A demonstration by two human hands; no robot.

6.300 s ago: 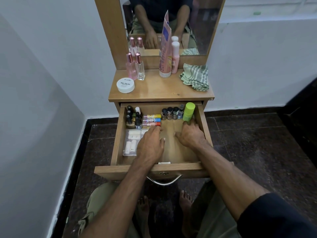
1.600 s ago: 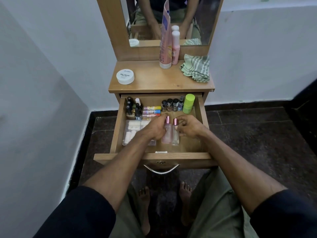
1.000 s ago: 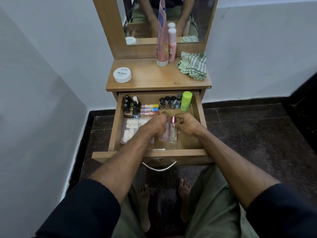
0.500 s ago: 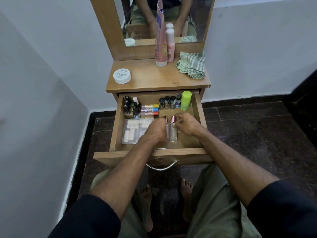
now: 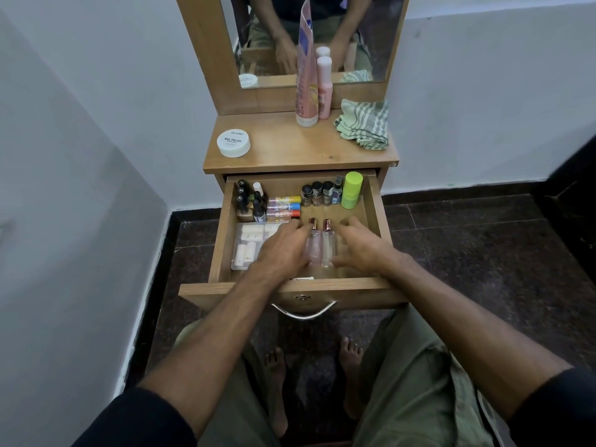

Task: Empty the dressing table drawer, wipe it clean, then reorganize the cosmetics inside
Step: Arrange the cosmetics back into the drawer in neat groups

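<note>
1. We see the drawer (image 5: 375,204) pulled open under the table (image 5: 300,153).
2. Two clear bottles (image 5: 321,245) with rose caps stand side by side mid-drawer, touching each other.
3. Our left hand (image 5: 280,250) rests against the left bottle, its grip loose, fingers stretched along the glass.
4. Our right hand (image 5: 361,246) sits beside the right bottle, fingers relaxed; we cannot tell whether they touch it.
5. At the drawer's back stand dark vials (image 5: 248,204), three lying tubes (image 5: 283,206), small jars (image 5: 317,193) and a green stick (image 5: 351,190).
6. A clear tray (image 5: 248,245) lies at the left.
7. On the table stand a white tin (image 5: 233,142), a pink tube (image 5: 304,88), a pink bottle (image 5: 324,88) and a striped cloth (image 5: 362,127).
</note>
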